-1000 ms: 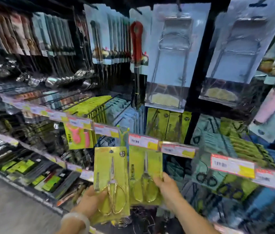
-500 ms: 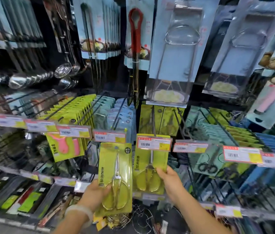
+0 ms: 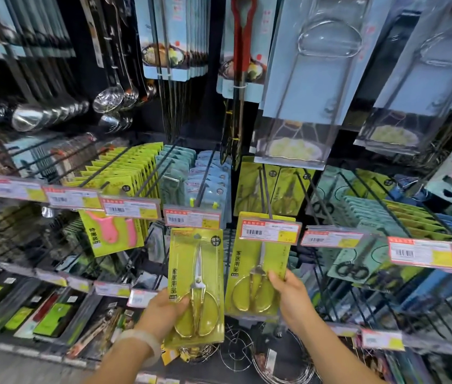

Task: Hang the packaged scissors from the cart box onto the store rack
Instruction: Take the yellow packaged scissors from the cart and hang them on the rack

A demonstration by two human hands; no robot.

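Scissors pack [image 3: 258, 270] pinched by right hand [image 3: 292, 297] at its lower right edge.

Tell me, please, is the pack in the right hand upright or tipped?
Upright: the pack hangs vertically, its top behind the price tag.

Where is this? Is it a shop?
Yes, most likely a shop's kitchenware aisle. Price tags with barcodes hang on the rack's hooks, rows of packaged scissors hang behind them, and ladles hang higher up. Both hands hold scissors packs.
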